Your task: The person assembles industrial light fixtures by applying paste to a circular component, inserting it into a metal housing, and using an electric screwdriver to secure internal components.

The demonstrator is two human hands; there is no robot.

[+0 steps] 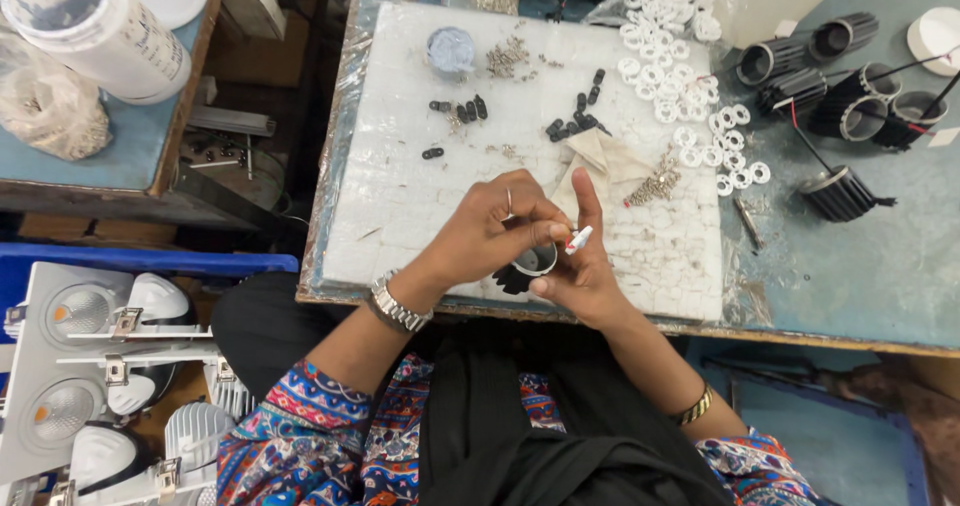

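Left hand (492, 228) pinched shut on rim of black finned lamp housing (527, 265) at white mat's (400, 196) near edge; right hand (580, 266) cradles it, fingers closed on red-white wire end (578, 240).

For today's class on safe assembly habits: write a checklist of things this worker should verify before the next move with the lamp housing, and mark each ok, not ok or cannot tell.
1. Housing gripped by both hands: ok; left hand and right hand are on it.
2. Red-and-white piece secure at the right fingertips: ok.
3. Piece seated in the housing: cannot tell; fingers hide the inside.
4. White rings within reach: ok, on the mat's right side.
5. Black clips to hand: ok, scattered on the mat.
6. Housing over the mat: not ok; it sits at the near edge.
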